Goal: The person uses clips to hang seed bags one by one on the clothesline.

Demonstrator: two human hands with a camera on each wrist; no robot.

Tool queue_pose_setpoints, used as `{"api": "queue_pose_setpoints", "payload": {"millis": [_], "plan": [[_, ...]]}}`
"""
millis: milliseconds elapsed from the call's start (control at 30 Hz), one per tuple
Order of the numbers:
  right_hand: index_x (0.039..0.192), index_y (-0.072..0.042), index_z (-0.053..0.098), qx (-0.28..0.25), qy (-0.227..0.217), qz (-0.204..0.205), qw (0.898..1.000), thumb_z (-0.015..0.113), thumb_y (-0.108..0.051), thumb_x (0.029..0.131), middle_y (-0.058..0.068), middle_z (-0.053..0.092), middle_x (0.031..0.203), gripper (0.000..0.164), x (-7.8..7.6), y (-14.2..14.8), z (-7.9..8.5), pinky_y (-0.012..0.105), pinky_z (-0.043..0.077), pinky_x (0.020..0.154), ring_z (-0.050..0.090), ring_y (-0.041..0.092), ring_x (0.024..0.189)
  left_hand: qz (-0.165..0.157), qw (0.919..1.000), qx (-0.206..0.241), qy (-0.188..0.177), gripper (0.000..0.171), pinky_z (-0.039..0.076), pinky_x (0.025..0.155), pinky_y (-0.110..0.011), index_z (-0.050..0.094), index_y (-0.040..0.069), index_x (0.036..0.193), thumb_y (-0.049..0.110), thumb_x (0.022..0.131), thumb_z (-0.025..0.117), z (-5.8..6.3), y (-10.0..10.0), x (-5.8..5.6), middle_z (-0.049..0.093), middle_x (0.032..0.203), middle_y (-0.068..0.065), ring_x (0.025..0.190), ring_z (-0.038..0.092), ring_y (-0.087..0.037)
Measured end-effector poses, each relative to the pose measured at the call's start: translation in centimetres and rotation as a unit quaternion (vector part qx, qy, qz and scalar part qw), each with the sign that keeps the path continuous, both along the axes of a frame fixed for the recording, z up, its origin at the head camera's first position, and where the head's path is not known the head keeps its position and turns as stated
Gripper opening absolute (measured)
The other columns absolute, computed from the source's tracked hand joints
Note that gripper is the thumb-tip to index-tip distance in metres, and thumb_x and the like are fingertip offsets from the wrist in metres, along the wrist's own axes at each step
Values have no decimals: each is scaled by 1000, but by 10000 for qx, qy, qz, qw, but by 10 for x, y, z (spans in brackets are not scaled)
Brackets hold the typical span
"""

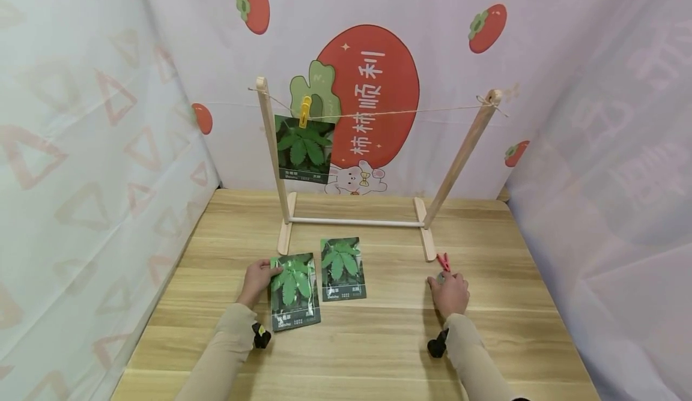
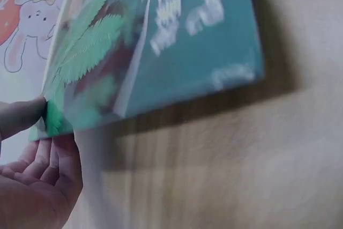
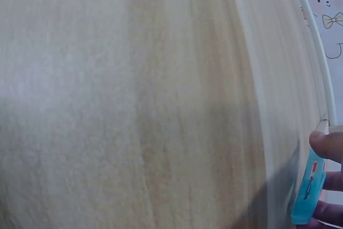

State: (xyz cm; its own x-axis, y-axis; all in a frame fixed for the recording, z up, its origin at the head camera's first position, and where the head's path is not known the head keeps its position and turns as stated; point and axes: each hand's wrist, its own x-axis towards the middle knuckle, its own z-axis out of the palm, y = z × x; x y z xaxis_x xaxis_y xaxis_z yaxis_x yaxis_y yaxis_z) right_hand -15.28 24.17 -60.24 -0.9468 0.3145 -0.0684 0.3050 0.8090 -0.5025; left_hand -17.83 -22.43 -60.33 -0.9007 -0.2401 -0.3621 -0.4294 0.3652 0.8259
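Observation:
My left hand (image 1: 256, 282) pinches the upper left edge of a glossy seed packet (image 1: 294, 296) with a green leaf picture, thumb on top. In the left wrist view, the packet's (image 2: 198, 52) lower edge stands off the wooden table, and the fingers (image 2: 67, 167) lie behind it. At the right, my right hand (image 1: 451, 296) holds a blue clothespin (image 3: 309, 189) between thumb and fingers, low over the table. A pink clothespin (image 1: 444, 262) lies just beyond that hand. Another seed packet (image 1: 343, 269) lies flat to the right of the held one.
Behind the packets stands a wooden frame (image 1: 456, 158) with a string (image 1: 400, 113) across its posts. From the string's left part hangs a third packet (image 1: 304, 149), clipped by a yellow clothespin (image 1: 305, 113). Patterned cloth (image 1: 443, 5) walls in the table (image 1: 367, 353).

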Motion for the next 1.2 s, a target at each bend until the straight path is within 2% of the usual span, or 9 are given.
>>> {"api": "queue_pose_setpoints", "payload": {"millis": [133,300,400,600,700,833,1067,1200], "plan": [[124,9,60,-373,63,47,9993,67,-28,90,33,53,113,51,0,3,5,57,43,84,52,48,103,-42,9998,178,27,36,46,66,-22,64,-9,114,18,90,69,7,-4,-1,68,102,-18,82,59,-16],[126,9,60,-727,54,10,9973,68,-23,91,29,54,106,48,-4,5,11,51,45,76,54,39,90,131,9980,609,-35,32,47,58,-22,65,-9,113,14,91,68,20,-6,-2,68,89,-7,67,55,-7],[125,9,60,-905,28,-5,9959,68,-23,91,27,54,104,47,-6,5,16,48,44,74,52,34,86,178,9978,644,-54,34,49,60,-21,64,-8,117,15,92,67,25,-5,-3,69,96,-9,69,57,-5],[126,10,58,-1058,81,102,9943,66,-23,92,32,59,118,48,-9,4,24,54,46,87,57,42,103,197,9971,733,-41,37,52,67,-22,63,-7,121,17,93,66,33,-3,-6,67,116,-20,78,61,-6],[127,9,58,-1108,170,125,9936,66,-22,93,32,60,122,47,-12,3,27,55,46,91,58,43,109,222,9972,715,5,38,55,78,-29,62,-7,123,19,94,65,37,-2,-7,65,120,-21,89,64,-13],[125,10,59,-1184,277,127,9925,66,-21,92,33,60,122,45,-15,2,32,54,47,91,59,44,109,267,9971,708,51,41,54,90,-39,60,-7,126,20,95,64,43,-2,-10,62,125,-24,101,63,-21],[123,7,61,-1336,546,280,9891,66,-18,93,28,64,115,40,-20,0,45,48,53,84,63,38,101,377,9965,723,195,42,52,74,-22,60,-5,126,22,95,64,52,-3,-16,62,125,-22,84,61,-7],[123,6,61,-1513,582,339,9862,66,-18,93,25,66,110,39,-22,-1,52,42,54,81,63,33,99,428,9959,749,274,41,49,70,-19,60,-4,126,24,95,64,59,-2,-17,63,122,-18,81,58,-4]]}}
